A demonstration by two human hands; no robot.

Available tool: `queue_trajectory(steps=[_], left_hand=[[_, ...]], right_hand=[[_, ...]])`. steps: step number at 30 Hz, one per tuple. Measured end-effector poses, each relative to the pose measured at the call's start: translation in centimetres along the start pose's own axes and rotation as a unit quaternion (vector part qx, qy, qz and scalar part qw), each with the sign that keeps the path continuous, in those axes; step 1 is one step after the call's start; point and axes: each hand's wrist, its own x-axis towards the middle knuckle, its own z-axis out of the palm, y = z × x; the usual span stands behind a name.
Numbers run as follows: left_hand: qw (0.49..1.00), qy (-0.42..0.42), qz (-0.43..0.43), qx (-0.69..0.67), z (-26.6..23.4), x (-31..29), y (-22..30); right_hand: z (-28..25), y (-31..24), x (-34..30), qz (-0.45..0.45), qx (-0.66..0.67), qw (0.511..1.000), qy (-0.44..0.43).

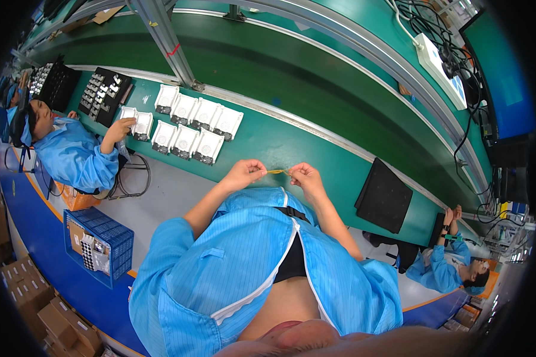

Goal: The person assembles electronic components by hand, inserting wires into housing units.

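Note:
Between my two hands a short, thin yellow strip (276,172) is stretched, just above the near edge of the green workbench (256,143). My left hand (246,174) pinches its left end between thumb and fingers. At the other end, the fingertips of my right hand (305,178) are closed on it. The strip is too small to tell its exact kind. To the left of my hands, several white housings (208,146) with dark lower edges stand in two rows on the bench.
A co-worker's hand (120,128) touches white housings at the left, by a black tray (103,95) of small parts. Folded black mats (385,195) lie right. Another person (443,262) sits far right. A blue crate (104,247) stands behind left. A metal post (167,47) rises behind the housings.

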Motion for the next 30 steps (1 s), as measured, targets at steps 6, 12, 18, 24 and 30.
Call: queue_trajectory(steps=[6, 12, 18, 24, 30], left_hand=[[0.997, -0.025, -0.006, -0.071, 0.1, -0.5, 0.7], [0.993, -0.033, -0.017, -0.114, 0.4, -1.0, 2.0], [0.991, -0.040, -0.010, -0.128, 0.4, -1.1, 2.3], [0.989, -0.015, 0.007, -0.148, 0.3, -1.0, 1.8], [0.932, -0.043, 0.020, -0.360, 1.0, -1.8, 3.6]], right_hand=[[1.6, -2.9, -1.4, 0.031, 0.067, 0.993, -0.088], [2.2, -2.7, -1.4, 0.003, -0.027, 0.989, -0.143], [2.6, -1.8, -1.8, -0.024, -0.188, 0.979, -0.070], [2.7, -1.8, -2.4, -0.027, -0.164, 0.983, -0.078], [3.6, -1.4, -2.7, -0.018, -0.160, 0.985, -0.069]])
